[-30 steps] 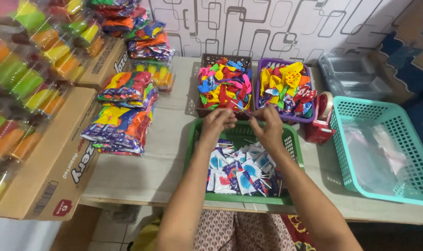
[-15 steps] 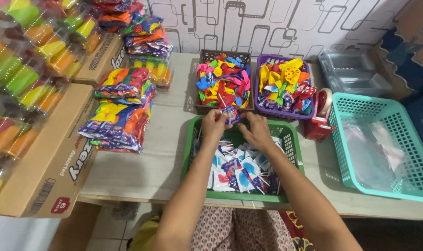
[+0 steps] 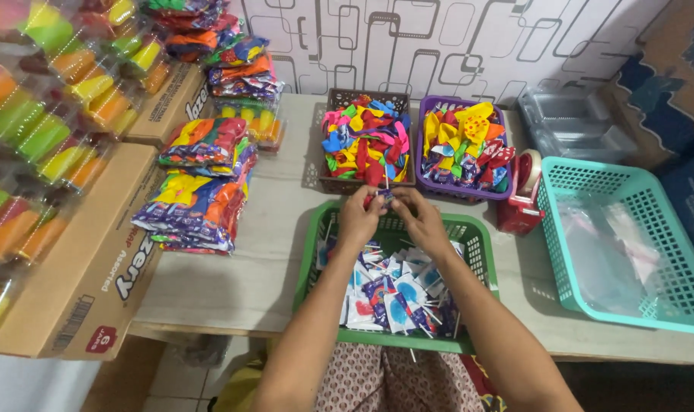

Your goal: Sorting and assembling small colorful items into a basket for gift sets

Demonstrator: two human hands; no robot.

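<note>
Left hand: the left hand (image 3: pixel 360 217) is closed to a pinch over the far rim of the green basket (image 3: pixel 313 259), fingertips on a small wrapped sweet (image 3: pixel 383 197).
Right hand: the right hand (image 3: pixel 419 219) meets it from the other side, fingers curled and pinching the same sweet; what exactly the fingers do to it cannot be made out.
Sweet: tiny, glossy, red and blue wrapper, held in the air between both hands, just short of the brown basket (image 3: pixel 366 97).
Progress: judging by the stock, much is done and much left. The green basket holds a loose heap of wrapped lollipops (image 3: pixel 396 294) with thin white sticks; finished-looking packs (image 3: pixel 198 191) lie stacked toward the table's left edge.
Balloon baskets: the brown one and a purple basket (image 3: pixel 424 149) at the far edge brim with soft, matte, rubbery balloons in many colours.
Right side: a red tape dispenser (image 3: pixel 521 200), then a teal lattice basket (image 3: pixel 667 221) of clear, crinkly bags.
Left edge: cardboard boxes (image 3: pixel 95 267), stiff and printed.
</note>
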